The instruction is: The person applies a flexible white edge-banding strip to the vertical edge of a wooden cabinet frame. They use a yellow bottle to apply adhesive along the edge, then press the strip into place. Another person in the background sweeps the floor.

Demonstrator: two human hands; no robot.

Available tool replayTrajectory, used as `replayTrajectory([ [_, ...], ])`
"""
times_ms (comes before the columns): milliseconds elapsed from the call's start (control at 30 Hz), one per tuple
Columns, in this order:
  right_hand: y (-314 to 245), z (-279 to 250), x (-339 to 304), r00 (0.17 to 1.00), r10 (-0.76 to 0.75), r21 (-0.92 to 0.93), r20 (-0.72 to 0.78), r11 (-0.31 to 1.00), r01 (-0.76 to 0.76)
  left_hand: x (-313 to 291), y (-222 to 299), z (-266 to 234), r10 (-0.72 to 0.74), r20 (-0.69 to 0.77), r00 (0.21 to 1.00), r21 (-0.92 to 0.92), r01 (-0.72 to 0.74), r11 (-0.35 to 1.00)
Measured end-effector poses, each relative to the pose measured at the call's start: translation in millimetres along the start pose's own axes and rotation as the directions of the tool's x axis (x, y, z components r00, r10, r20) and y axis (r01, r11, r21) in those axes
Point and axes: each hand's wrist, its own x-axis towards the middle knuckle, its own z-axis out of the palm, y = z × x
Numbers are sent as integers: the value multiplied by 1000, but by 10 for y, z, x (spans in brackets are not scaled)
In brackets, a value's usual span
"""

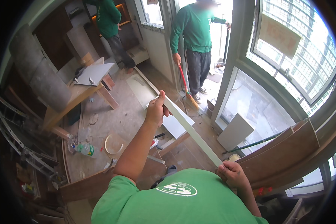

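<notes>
Starting at the left of the view, a wooden table (72, 98) carries a grey board (95, 72), and a plastic bottle (86, 149) lies on the dusty floor (119, 115) below it among scraps. Moving in, the left hand (155, 110) is closed around the far end of a long, pale, narrow strip (192, 130), thumb up over its top edge, arm stretched forward. The strip runs diagonally back toward the person's chest, where the right hand (232, 173) is closed on its near end, just beside the green shirt. So the strip hangs in the air between both hands, above the floor and a white panel (177, 125) lying there.

To handle it well, I judge that both grips should stay firm but not twisting, since so thin a length would likely flex or snap if one end is turned against the other. Keeping it level and sighting along its edge would show any bow.

Further right, a person in green stands by the doorway with a red-handled broom (186, 89); swinging the far end that way could strike them. At the right, a white tile (235, 130) leans against the window glass beside curved brown boards (283, 149).
</notes>
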Motion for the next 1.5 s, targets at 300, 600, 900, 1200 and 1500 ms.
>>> replayTrajectory([
  [300, 180, -108, 83, 1000, -6, 29, 16, 1000, 5, -133, 125, 166, -57, -105, 993, -218, 33, 975],
  [600, 440, -192, 150, 999, 45, -87, 8, 995, -44, -380, -425, -121, -162, -123, 979, -239, 130, 962],
  [900, 490, -144, 147, 992, 97, -80, -86, 991, -104, -930, -1735, -661, -569, -121, 814, -84, 562, 823],
  [1200, 436, -235, 152, 990, 69, -153, -122, 984, -88, -2007, -2905, -1260, -602, 142, 786, 846, 219, 485],
  [1500, 646, -268, 223, 974, 100, -179, -204, 974, -138, -1848, -2480, -1144, -695, 53, 717, 949, 181, 258],
])
